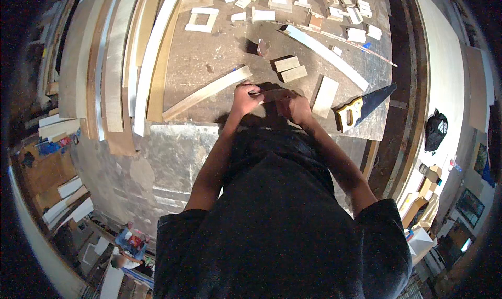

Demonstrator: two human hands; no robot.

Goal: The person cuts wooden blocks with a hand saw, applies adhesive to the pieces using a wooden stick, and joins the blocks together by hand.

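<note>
Two-handed grip: left hand [244, 99] and right hand [297, 108] closed on thin brown flat piece [271, 95], between them over near part of scuffed brown wooden tabletop [222, 53]. White print on crumpled black bag [435, 133], on long pale board [445, 53], right.

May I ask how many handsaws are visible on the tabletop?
1: the handsaw lies on the right side of the tabletop, to the right of the right hand.
</note>
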